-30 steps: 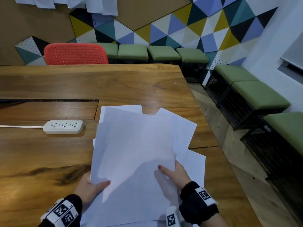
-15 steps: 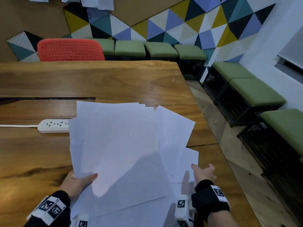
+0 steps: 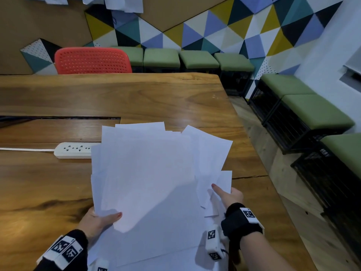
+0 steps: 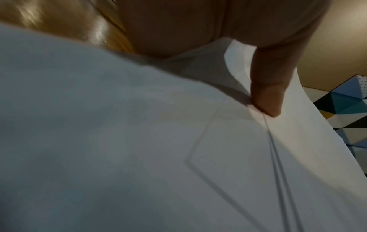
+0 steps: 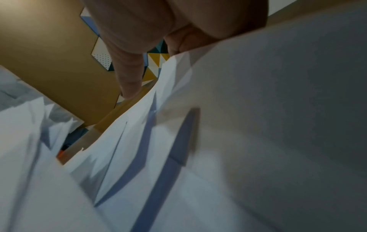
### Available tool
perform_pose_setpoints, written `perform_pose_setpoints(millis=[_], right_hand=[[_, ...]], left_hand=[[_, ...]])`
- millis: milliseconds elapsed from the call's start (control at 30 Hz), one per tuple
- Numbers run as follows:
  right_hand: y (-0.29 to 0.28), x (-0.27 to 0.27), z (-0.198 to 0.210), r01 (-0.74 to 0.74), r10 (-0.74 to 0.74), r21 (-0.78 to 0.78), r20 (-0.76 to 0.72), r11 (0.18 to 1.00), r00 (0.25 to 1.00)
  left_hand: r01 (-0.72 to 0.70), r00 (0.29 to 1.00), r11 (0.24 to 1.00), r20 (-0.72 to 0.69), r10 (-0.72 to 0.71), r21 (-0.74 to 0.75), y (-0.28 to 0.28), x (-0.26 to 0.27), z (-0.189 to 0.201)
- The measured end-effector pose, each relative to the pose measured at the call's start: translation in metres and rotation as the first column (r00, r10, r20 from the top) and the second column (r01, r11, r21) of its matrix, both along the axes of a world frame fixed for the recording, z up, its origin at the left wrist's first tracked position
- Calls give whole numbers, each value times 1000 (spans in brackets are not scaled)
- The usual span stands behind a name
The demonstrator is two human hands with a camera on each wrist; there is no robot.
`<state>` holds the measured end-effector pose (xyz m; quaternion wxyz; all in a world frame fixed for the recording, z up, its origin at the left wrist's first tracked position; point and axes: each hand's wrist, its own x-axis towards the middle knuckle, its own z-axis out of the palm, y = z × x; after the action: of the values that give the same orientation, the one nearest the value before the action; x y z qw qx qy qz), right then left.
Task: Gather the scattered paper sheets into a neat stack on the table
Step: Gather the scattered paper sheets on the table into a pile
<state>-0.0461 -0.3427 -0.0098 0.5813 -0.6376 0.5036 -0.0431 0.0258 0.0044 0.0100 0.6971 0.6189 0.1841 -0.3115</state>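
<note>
The left hand [image 3: 98, 222] pinches the paper sheets [image 3: 148, 184] at their 7 o'clock corner, thumb on top. The right hand [image 3: 230, 196], at 4 o'clock, apparently grips the fanned sheets above the table [image 3: 136, 98], thumb extended; fingers are hidden.

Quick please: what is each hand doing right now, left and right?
Left hand: grips the sheets, thumb on top.
Right hand: holds the sheets' right side, thumb on top.

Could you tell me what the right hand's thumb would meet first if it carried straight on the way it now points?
Most likely the paper sheets: the right hand sits at their right edge, thumb aimed up-left across them. Depth is unclear.
</note>
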Motion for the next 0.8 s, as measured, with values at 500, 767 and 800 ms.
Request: perform_pose_setpoints(millis=[500,767,800], right_hand=[[-13,-8,2,-308,321,110,-140,945,937],[-1,-10,-1,-58,10,228,202,972,979],[4,-8,-4,-63,5,272,207,960,978]], left_hand=[[7,1000,1000,18,-7,-11,4,6,-6],[26,999,998,46,-24,-56,-11,-2,-7],[29,999,998,46,-26,-60,-12,-3,-6]])
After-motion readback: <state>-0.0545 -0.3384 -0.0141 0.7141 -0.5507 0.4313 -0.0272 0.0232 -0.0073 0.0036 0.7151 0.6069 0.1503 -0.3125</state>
